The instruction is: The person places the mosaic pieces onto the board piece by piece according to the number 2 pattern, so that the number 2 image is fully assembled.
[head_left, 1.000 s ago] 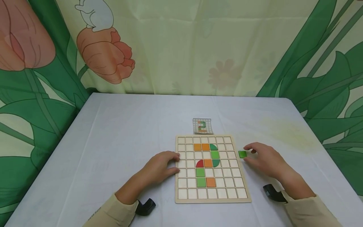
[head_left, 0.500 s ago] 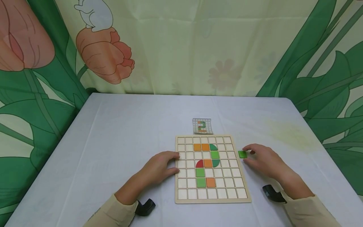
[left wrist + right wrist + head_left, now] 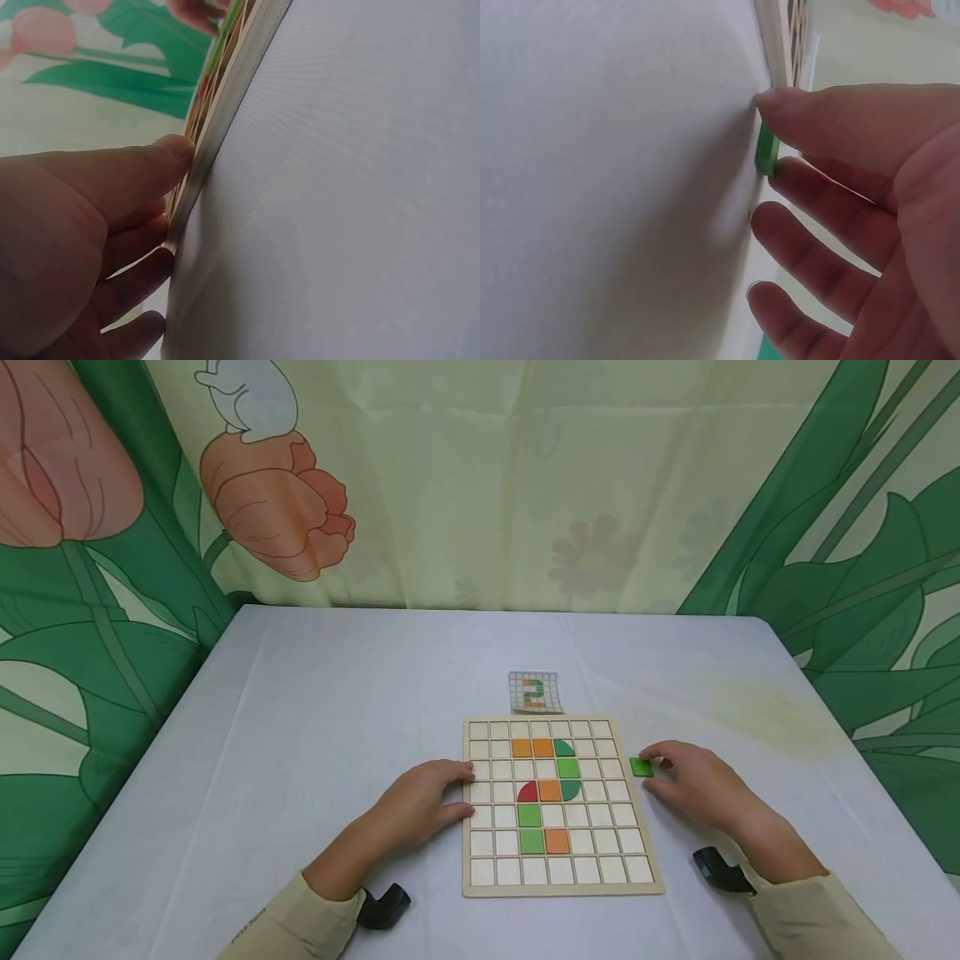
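Observation:
A wooden grid board (image 3: 564,889) lies flat on the table, holding several orange, green and red pieces in its cells. My left hand (image 3: 422,804) rests its thumb and fingertips against the board's left edge; in the left wrist view the thumb (image 3: 176,146) touches that wooden rim. Just off the right edge lies a loose green square tile (image 3: 641,767). My right hand (image 3: 708,783) has thumb and index finger at opposite sides of this tile. In the right wrist view they pinch the green tile (image 3: 766,150), the other fingers loosely bent beneath.
Behind the board lies a small pattern card (image 3: 535,693) showing a gridded coloured figure. A white cloth covers the table (image 3: 360,693). A printed curtain (image 3: 465,485) hangs beyond the far edge. Black wrist cameras (image 3: 384,907) sit at both cuffs.
My right hand has shifted very slightly left toward the green tile. The left hand, the board and its pieces stay in place.

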Tool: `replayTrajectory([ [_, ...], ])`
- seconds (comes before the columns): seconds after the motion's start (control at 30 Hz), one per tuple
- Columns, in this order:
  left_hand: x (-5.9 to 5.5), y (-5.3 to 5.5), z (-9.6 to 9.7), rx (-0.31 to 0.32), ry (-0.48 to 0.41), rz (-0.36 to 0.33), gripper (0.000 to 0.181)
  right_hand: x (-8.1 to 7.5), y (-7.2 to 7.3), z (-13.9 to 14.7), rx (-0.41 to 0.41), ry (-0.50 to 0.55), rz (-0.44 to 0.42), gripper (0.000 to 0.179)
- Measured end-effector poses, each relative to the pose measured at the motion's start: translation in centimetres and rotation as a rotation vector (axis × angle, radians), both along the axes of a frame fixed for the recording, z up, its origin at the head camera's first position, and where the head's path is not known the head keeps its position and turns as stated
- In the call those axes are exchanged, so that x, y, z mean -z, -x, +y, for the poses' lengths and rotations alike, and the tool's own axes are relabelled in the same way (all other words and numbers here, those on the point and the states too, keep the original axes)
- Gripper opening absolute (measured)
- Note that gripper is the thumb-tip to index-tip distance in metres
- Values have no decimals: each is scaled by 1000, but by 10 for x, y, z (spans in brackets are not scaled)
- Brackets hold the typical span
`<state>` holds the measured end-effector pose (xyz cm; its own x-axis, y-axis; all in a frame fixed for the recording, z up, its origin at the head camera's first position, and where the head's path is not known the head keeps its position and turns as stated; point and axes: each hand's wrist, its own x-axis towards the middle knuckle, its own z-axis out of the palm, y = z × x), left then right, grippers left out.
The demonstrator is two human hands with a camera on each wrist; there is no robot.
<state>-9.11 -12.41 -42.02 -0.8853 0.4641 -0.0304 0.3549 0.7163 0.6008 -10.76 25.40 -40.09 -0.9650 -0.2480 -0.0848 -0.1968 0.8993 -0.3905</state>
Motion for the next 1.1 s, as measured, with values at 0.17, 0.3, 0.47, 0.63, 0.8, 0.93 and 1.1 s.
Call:
replayTrajectory([
  [0.17,-1,0,0,5,6,12,40,0,1,0,-19,-1,19,31],
  [0.3,-1,-1,0,6,11,21,39,0,2,0,-30,-10,30,28],
  [0.47,0,0,1,9,13,28,39,-1,2,0,-36,-18,35,28],
  [0.63,-1,0,1,11,5,27,38,-2,2,1,-27,-13,44,28],
  [0.8,-1,-1,1,6,11,16,38,-7,-1,0,-11,-3,55,28],
  [0.93,-2,-2,1,0,16,14,39,-11,-5,-3,-8,24,48,28],
  [1.1,-3,-2,2,-3,20,15,39,-14,-13,-11,-18,44,60,27],
])
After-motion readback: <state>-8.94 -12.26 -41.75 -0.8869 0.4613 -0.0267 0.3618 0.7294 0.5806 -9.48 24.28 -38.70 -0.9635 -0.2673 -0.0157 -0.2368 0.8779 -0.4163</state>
